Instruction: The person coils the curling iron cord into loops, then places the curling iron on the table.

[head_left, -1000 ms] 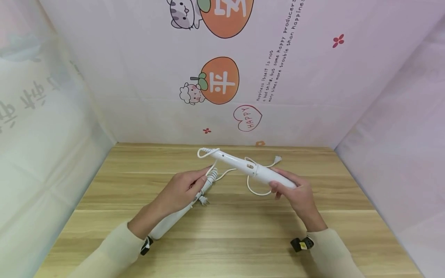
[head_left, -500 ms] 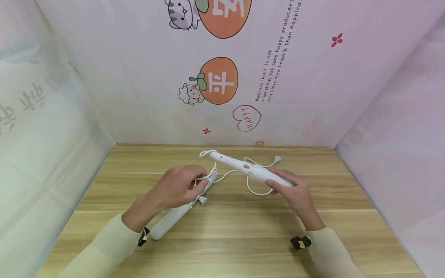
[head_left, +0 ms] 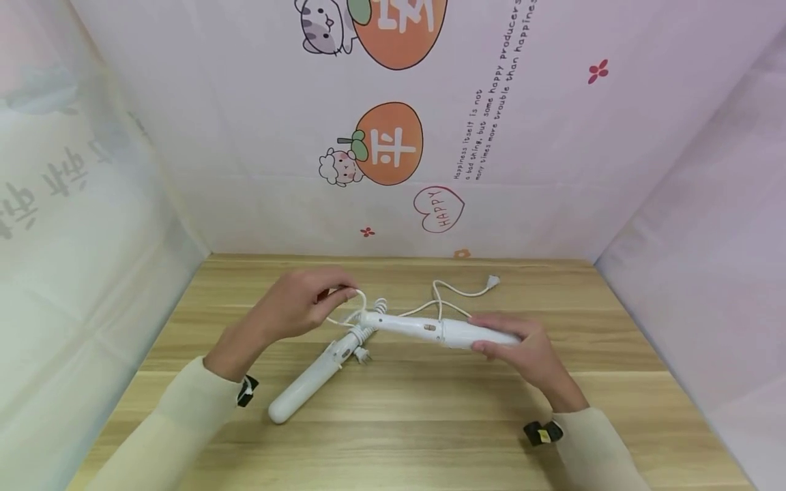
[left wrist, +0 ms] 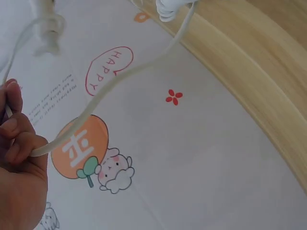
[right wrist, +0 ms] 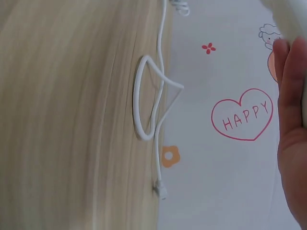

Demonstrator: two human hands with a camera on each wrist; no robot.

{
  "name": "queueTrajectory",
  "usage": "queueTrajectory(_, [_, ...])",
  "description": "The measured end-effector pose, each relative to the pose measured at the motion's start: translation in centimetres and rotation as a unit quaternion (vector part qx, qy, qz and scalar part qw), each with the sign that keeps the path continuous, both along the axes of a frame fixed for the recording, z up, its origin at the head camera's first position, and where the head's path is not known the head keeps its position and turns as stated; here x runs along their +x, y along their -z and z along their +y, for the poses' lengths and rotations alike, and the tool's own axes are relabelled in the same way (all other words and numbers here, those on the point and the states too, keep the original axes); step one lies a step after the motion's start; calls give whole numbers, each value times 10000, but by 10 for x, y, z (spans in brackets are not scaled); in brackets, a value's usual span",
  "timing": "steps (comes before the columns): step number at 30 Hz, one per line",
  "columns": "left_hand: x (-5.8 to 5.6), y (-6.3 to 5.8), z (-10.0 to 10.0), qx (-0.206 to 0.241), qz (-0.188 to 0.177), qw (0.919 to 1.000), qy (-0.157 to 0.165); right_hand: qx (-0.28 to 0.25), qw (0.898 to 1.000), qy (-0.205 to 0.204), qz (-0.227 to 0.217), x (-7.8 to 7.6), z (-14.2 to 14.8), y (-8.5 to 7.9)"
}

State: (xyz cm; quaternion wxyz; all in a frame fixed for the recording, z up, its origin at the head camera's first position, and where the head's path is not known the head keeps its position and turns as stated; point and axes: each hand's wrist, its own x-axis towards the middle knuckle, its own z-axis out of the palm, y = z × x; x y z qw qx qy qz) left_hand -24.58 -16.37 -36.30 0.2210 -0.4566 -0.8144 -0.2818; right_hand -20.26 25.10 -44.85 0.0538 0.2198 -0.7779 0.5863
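Observation:
My right hand (head_left: 514, 344) grips a white curling iron (head_left: 405, 326) by its thick end, holding it nearly level above the table. The thin end points left, and a small switch shows midway along it. At that thin end my left hand (head_left: 313, 300) pinches the white cord (left wrist: 110, 91), which bends into a loop by the fingers. A second white curling iron (head_left: 307, 385) lies slanted on the table below, its cord wound around its upper part. The held iron's thin end overlaps this winding in the head view.
The wooden table (head_left: 399, 436) carries a loose stretch of white cord (right wrist: 136, 100) ending in a plug (head_left: 493, 281) towards the back. Another plug (head_left: 363, 354) sits beside the lying iron. Printed cloth walls (head_left: 522, 218) enclose the back and sides.
My left hand has moved up and left, drawing the cord away. The held curling iron's thin end has dropped, so the iron is now closer to level. The lying iron has stayed put.

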Motion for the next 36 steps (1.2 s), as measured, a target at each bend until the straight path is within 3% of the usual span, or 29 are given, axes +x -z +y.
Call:
queueTrajectory(5, [-4,5,-3,331,-558,9976,254,-194,9992,-336,-114,5,1,0])
queueTrajectory(10, [-1,11,2,672,-1136,9889,681,-443,9967,-613,-279,9,-3,-4])
queueTrajectory(13, [2,16,7,815,-1714,9791,726,-720,9938,-793,-296,10,-5,-5])
queueTrajectory(15, [6,20,10,943,-2214,9682,687,-911,9919,-839,-280,11,-6,-6])
queueTrajectory(17, [9,24,13,1101,-2635,9565,594,-1049,9909,-815,-209,10,-8,-6])
queueTrajectory(19, [13,26,16,1178,-2838,9508,405,-1196,9900,-739,-143,9,-9,-7])
queueTrajectory(24, [19,30,24,1198,-2907,9492,-118,-1305,9910,-288,44,8,-12,-8])
queueTrajectory(28, [28,31,31,1089,-3037,9452,-496,-978,9948,267,118,7,-14,-10])
queueTrajectory(30, [32,31,32,886,-2863,9515,-694,-747,9960,446,206,4,-13,-11])
queueTrajectory(36, [39,24,31,183,-1794,9784,-1012,-288,9957,611,635,-1,-10,-10])
